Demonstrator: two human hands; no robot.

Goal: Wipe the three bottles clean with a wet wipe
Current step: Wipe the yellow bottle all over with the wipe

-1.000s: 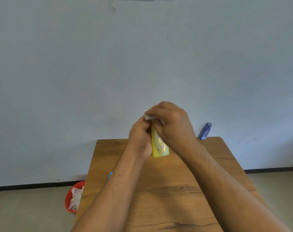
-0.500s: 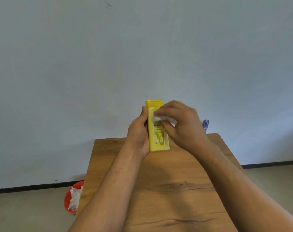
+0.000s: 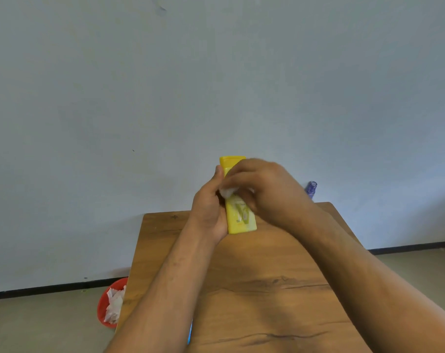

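Head | left hand (image 3: 209, 207) grips yellow bottle (image 3: 241, 220) | right hand (image 3: 264, 189) presses wipe (image 3: 227, 192)

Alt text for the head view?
A person's left hand grips an upright yellow bottle over a wooden table while the right hand presses a wet wipe to its front. A purple bottle shows beyond the right hand; a red bin sits on the floor, left.

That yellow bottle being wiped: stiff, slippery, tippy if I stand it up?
Likely stiff: gripped by the left hand, the yellow bottle shows no dent. Possibly slippery where the wet wipe touches. Tall and narrow, so it may tip upright.
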